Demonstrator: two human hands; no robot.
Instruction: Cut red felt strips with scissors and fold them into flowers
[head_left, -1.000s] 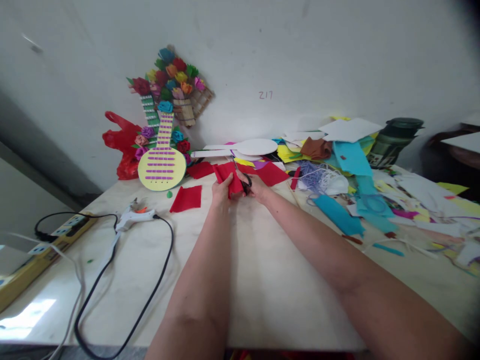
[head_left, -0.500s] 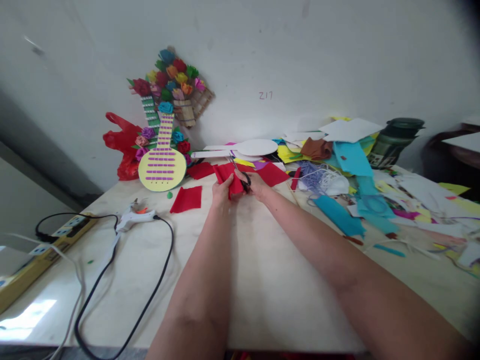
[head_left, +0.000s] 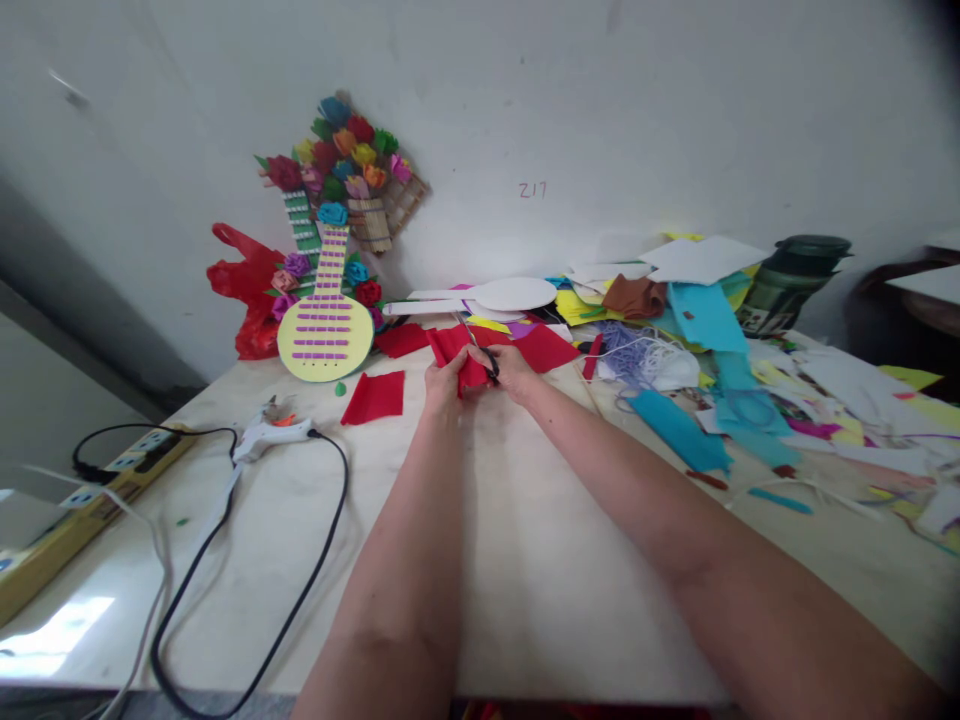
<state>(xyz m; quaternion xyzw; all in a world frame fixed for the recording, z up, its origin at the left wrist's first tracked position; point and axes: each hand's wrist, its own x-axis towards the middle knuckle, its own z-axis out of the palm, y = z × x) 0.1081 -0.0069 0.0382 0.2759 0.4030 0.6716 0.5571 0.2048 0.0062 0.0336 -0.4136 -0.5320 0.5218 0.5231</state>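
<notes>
My left hand (head_left: 442, 388) pinches a folded piece of red paper (head_left: 459, 352) at the far middle of the table. Close on its right, my right hand (head_left: 514, 370) is closed round the black handles of a pair of scissors (head_left: 480, 355). The blades point up and away over the red paper. More red paper pieces lie around: one (head_left: 373, 396) to the left and one (head_left: 546, 347) to the right of my hands.
A white glue gun (head_left: 266, 436) with a black cord lies at left beside a power strip (head_left: 112, 472). A yellow paper guitar (head_left: 325, 330) and paper flowers (head_left: 346, 160) lean on the wall. Coloured paper scraps (head_left: 712, 330) and a dark jar (head_left: 787, 285) crowd the right.
My right hand and the scissors have shifted slightly against the red paper. Everything else stays where it was.
</notes>
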